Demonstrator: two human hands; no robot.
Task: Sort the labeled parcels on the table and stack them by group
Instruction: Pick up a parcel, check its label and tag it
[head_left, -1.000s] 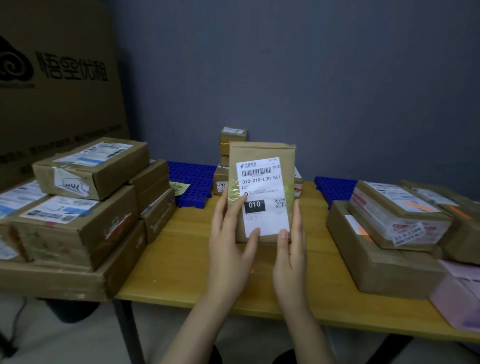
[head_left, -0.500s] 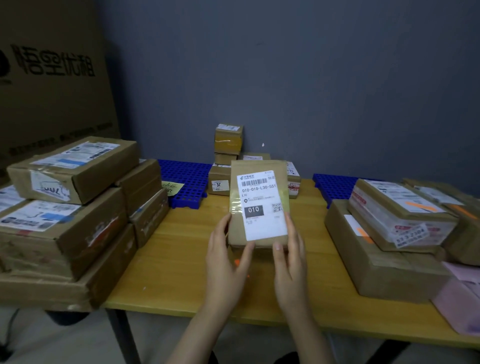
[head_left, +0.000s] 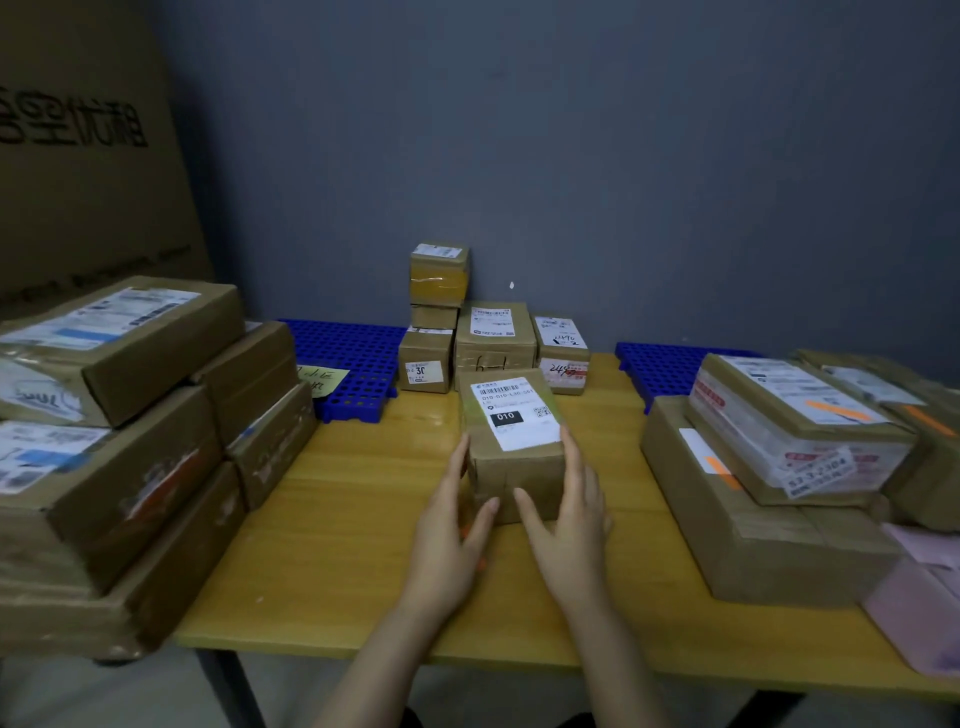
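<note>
A person's two bare hands flank a small brown cardboard parcel (head_left: 511, 447) with a white label printed 010, near the middle of a yellow wooden table (head_left: 337, 545). The parcel lies straight ahead of both hands, label facing up, its long axis running from the table's near edge toward the far edge. Whether its base rests on the table or hangs just above it cannot be told.

The left hand (head_left: 452, 525) lies along the parcel's left side and the right hand (head_left: 566, 514) along its right side. Both have straight, unclenched fingers pointing away from the person and thumbs reaching toward the parcel's near face. Neither hand wraps around it; they press it between them. The hands are about equally near, so neither has the clear advantage.

Directly beyond the parcel, at the middle of the far edge, stands a cluster of small brown parcels (head_left: 493, 338), one column stacked three high. The held parcel's far end is just in front of this cluster and in line with it. Judging from size, this is probably its group, so the coming move is likely a short push or lift forward along the long axis.

Large brown boxes (head_left: 119, 415) are stacked at the table's left edge, flat brown boxes (head_left: 769, 467) at the right edge. Blue plastic grid pallets (head_left: 353, 358) lie along the far edge.
</note>
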